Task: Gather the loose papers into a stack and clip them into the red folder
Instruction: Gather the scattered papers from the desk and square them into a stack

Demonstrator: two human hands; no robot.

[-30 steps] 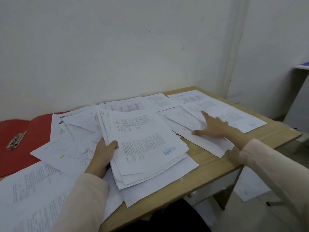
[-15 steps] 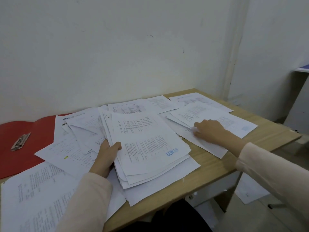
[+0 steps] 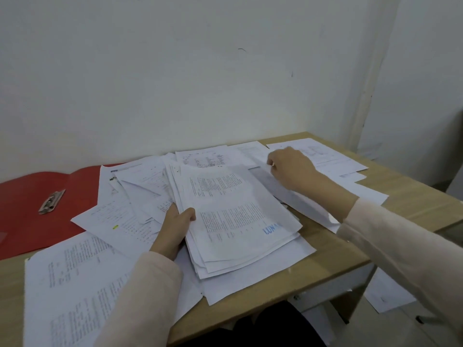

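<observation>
The pale wooden table [image 3: 416, 196] fills the lower view, pushed against a white wall [image 3: 200, 71] at twelve o'clock. Printed white loose papers [image 3: 75, 284] cover most of it, spread from seven o'clock round to two o'clock. At nine o'clock the flat red cardboard folder [image 3: 30, 201] lies open; it holds no sheets, only its small silver metal clip [image 3: 51, 201] lying on the red surface, and the nearest papers overlap its right edge. In the middle sits the thick uneven stack of white printed sheets [image 3: 238, 216], its top page carrying blue lettering at the four o'clock corner. My left hand [image 3: 174, 229] grips that stack at its left edge, thumb curled over the top page, fingers hidden beneath. My right hand [image 3: 290, 169] reaches to one o'clock, fingers curled, pinching the near edge of a single white sheet [image 3: 283, 194] that appears lifted off the table, blurred. Both my sleeves are cream cloth. One more white sheet [image 3: 385, 294] lies on the floor at four o'clock.
</observation>
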